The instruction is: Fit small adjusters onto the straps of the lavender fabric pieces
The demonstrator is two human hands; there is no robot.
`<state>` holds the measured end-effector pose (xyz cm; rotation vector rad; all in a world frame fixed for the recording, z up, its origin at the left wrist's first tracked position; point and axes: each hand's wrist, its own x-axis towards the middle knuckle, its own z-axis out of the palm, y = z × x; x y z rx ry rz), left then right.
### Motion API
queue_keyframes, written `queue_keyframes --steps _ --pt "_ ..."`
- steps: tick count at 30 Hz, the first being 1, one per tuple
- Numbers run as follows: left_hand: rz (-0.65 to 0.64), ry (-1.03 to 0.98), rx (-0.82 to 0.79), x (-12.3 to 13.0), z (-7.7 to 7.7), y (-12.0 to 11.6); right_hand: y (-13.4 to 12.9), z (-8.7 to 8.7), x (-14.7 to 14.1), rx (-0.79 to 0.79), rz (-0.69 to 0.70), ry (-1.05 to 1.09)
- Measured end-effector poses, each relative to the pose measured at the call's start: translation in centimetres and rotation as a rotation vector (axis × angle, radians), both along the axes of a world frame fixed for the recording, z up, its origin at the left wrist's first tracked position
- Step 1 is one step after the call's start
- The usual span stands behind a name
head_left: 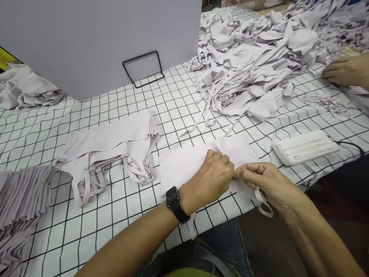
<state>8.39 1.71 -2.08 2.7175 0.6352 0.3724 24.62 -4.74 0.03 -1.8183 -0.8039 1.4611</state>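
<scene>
A pale lilac strappy top (pixel 181 165) lies flat on the table in front of me, one strap hanging over the near edge. My left hand (pixel 211 177), with a black watch on its wrist, is closed on the top's near edge. Right beside it, my right hand (pixel 262 179) pinches the same edge between thumb and fingers; a looped strap dangles below that hand. What exactly sits between the fingertips is too small to make out. Left of this top, a neat stack of similar strappy tops (pixel 115 138) rests with its straps toward me.
The table has a white, black-checked cloth (pixel 178 92). A large loose pile of garments (pixel 253 73) fills the back right, near another person's hand (pixel 346 71). A white corded device (pixel 305 148) lies at right. Folded garments (pixel 25 200) are stacked at left. A grey panel (pixel 100 38) stands behind.
</scene>
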Motion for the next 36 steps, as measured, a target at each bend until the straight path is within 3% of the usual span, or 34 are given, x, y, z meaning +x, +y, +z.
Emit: queue_keyframes --steps 3,9,13,17,28,36 --pt "0.019 -0.020 -0.066 0.1 -0.2 0.1 -0.1 -0.1 0.1 0.029 0.018 0.008" --pt "0.122 -0.244 -0.414 -0.1 -0.3 0.3 -0.1 -0.1 0.0 0.062 -0.012 -0.004" --pt "0.205 -0.299 -0.492 -0.1 -0.2 0.2 0.0 -0.1 0.0 0.064 -0.026 -0.014" --pt "0.207 -0.279 -0.414 0.0 -0.2 0.0 -0.1 0.0 0.1 0.059 -0.018 0.005" --pt "0.018 -0.072 -0.032 -0.2 -0.1 0.0 0.7 0.7 0.2 -0.005 0.043 0.004" --pt "0.000 -0.101 0.026 -0.4 -0.1 0.1 1.1 0.5 0.4 0.010 0.025 -0.001"
